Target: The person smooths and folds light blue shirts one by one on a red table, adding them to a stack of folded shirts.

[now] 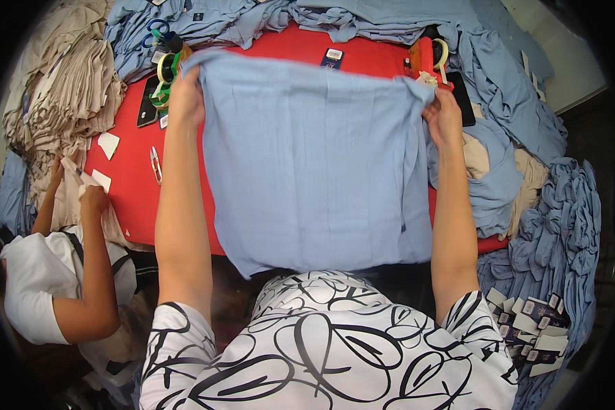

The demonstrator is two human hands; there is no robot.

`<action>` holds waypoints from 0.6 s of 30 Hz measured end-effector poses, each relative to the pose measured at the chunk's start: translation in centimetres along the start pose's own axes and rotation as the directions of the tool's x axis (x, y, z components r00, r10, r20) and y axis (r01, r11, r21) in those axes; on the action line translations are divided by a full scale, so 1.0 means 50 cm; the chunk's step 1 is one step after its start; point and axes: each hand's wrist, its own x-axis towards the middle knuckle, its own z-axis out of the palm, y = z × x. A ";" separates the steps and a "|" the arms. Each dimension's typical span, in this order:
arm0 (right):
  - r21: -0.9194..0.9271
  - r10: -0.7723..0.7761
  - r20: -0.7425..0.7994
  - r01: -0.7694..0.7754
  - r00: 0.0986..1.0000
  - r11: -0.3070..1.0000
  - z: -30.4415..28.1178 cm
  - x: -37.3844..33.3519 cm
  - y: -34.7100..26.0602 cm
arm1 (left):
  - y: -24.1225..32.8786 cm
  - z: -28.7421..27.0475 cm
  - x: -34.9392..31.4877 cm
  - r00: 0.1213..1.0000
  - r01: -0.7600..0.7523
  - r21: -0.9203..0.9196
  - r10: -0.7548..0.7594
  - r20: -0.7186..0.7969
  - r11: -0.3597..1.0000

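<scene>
A light blue garment (314, 164) is stretched wide between my two hands over the red table (130, 198), its lower edge hanging toward my body. My left hand (186, 96) grips its upper left corner, close to a green tape dispenser (162, 82). At the upper right corner my right hand (444, 116) is closed on the cloth, just below a red tape dispenser (427, 60). The garment's exact kind cannot be made out.
Beige garments (68, 82) are piled at the far left, where a person (61, 287) handles beige cloth. Blue garments (506, 89) line the back and right. Thread snips (156, 165), blue-handled scissors (158, 33), a phone (147, 102) and paper tags (536, 328) lie around.
</scene>
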 end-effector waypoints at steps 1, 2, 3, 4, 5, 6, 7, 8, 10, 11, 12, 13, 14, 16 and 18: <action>0.016 -0.035 -0.019 0.036 0.999 0.999 0.042 0.001 -0.013 | 0.018 0.023 0.015 0.997 -0.080 0.030 0.080 0.000 0.996; 0.026 -0.075 -0.046 0.076 0.996 0.997 0.070 -0.005 -0.027 | 0.029 0.045 0.014 0.998 -0.059 0.237 0.057 0.017 0.970; -0.234 -0.172 -0.042 0.157 0.984 0.959 0.080 -0.020 -0.034 | 0.040 0.070 0.004 0.999 -0.042 0.434 0.032 0.031 0.900; -0.470 -0.259 -0.002 0.228 0.966 0.853 0.094 -0.047 -0.037 | 0.050 0.078 -0.012 0.999 -0.031 0.615 0.014 0.033 0.788; -0.666 -0.329 0.069 0.289 0.942 0.688 0.114 -0.077 -0.027 | 0.038 0.060 -0.042 0.984 -0.181 0.773 0.105 0.147 0.608; -0.692 -0.311 0.212 0.367 0.927 0.622 0.142 -0.125 0.001 | -0.013 -0.005 -0.065 0.924 -0.325 0.896 0.302 0.233 0.302; -0.740 -0.284 0.301 0.411 0.910 0.532 0.112 -0.181 0.041 | -0.068 0.013 -0.124 0.899 -0.370 0.922 0.294 0.325 0.112; -0.788 -0.275 0.402 0.483 0.873 0.381 0.074 -0.239 0.092 | -0.106 0.046 -0.202 0.877 -0.431 0.895 0.286 0.386 0.113; -0.813 -0.180 0.506 0.537 0.843 0.225 0.054 -0.344 0.128 | -0.153 0.065 -0.347 0.883 -0.467 0.884 0.068 0.465 0.018; -0.823 -0.117 0.508 0.521 0.853 0.226 0.059 -0.383 0.123 | -0.158 0.045 -0.404 0.908 -0.419 0.906 -0.024 0.419 -0.053; -0.846 -0.139 0.495 0.513 0.858 0.149 0.032 -0.401 0.129 | -0.162 0.030 -0.445 0.924 -0.379 0.917 -0.114 0.366 -0.124; -0.866 -0.161 0.480 0.495 0.862 0.069 -0.016 -0.413 0.136 | -0.158 0.011 -0.468 0.933 -0.360 0.922 -0.086 0.350 -0.145; -0.883 -0.186 0.463 0.469 0.867 -0.013 -0.040 -0.423 0.132 | -0.149 -0.021 -0.482 0.939 -0.345 0.924 -0.059 0.340 -0.166; -0.903 -0.221 0.425 0.427 0.878 -0.042 -0.058 -0.439 0.118 | -0.129 -0.058 -0.504 0.951 -0.305 0.938 -0.009 0.308 -0.163; -0.864 -0.255 0.480 0.502 0.840 0.027 -0.047 -0.463 0.092 | -0.119 -0.054 -0.533 0.944 -0.316 0.937 0.045 0.326 -0.147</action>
